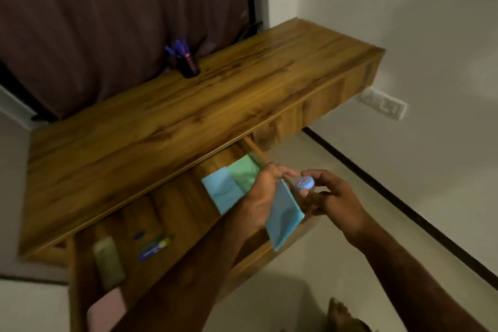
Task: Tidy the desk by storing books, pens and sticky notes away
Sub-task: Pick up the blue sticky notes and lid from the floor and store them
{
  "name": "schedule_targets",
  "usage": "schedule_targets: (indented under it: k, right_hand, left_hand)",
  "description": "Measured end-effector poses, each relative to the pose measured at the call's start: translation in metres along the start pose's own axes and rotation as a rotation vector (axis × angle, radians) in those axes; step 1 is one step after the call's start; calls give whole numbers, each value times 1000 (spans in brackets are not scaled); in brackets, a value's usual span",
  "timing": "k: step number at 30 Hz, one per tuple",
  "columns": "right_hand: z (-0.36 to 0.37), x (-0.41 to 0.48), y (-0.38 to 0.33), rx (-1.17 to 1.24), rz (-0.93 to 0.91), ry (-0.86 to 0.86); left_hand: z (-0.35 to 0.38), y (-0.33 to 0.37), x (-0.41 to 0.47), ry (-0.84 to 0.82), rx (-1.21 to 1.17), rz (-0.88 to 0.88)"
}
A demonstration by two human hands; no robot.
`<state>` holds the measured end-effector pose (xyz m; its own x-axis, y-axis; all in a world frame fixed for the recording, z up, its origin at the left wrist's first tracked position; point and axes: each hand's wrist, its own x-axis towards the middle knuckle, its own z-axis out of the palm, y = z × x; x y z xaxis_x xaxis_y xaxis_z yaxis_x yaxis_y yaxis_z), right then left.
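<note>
My left hand [262,194] holds a light blue sticky-note pad [284,219] on edge over the right end of the open wooden drawer [172,213]. Beside it, my right hand [332,198] pinches a small round blue container [304,183] with a red label on its lid. A blue pad [221,191] and a green pad [244,174] lie in the drawer just behind my left hand. A dark pen holder [188,67] with several blue pens [176,48] stands at the back of the desk top [161,127].
The drawer's left part holds a pale bottle [109,261], a blue-and-yellow tube [153,248], a small blue item [138,235] and a pink object [107,310]. A dark curtain [107,21] hangs behind the desk. A wall socket [384,106] sits right. My bare foot [343,315] stands below.
</note>
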<state>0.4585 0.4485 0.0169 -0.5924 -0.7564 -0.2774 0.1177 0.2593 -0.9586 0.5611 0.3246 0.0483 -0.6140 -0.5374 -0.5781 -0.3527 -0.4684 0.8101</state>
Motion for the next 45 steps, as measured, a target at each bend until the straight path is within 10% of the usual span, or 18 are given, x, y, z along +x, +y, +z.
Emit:
schedule_targets:
  k: [11,21,37,45]
  right_hand:
    - [54,81,18,-127,126,-264]
    - [63,151,41,-402,181,-528]
    - [124,155,60,-695,24,-709]
    - [200,129,65,-760,-60,-846]
  left_hand:
    - [-107,-27,59,336,351,-129]
    - [-106,-120,65,596,-178,-252]
    - [-126,-152,63,595,576,-117]
    - [-173,-135,19,640,-162,-93]
